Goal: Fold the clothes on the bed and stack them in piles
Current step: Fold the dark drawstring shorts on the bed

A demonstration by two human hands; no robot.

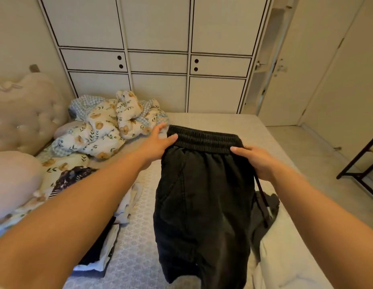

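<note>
A pair of black trousers [204,197] with an elastic waistband and a dangling drawstring hangs in front of me over the bed [137,247]. My left hand [158,140] grips the waistband's left end, thumb on top. My right hand [256,161] pinches the waistband's right end. The legs droop toward the bottom edge of the view. A stack of folded clothes [100,249], black and white, lies on the bed at lower left, partly hidden by my left forearm. A white garment [285,263] and a dark grey one [264,211] lie at lower right.
A crumpled floral quilt [110,126] fills the bed's far left, beside pillows [12,180] and a tufted headboard [23,113]. White wardrobe doors [158,59] stand behind the bed. A dark metal frame [360,161] stands on the floor at right.
</note>
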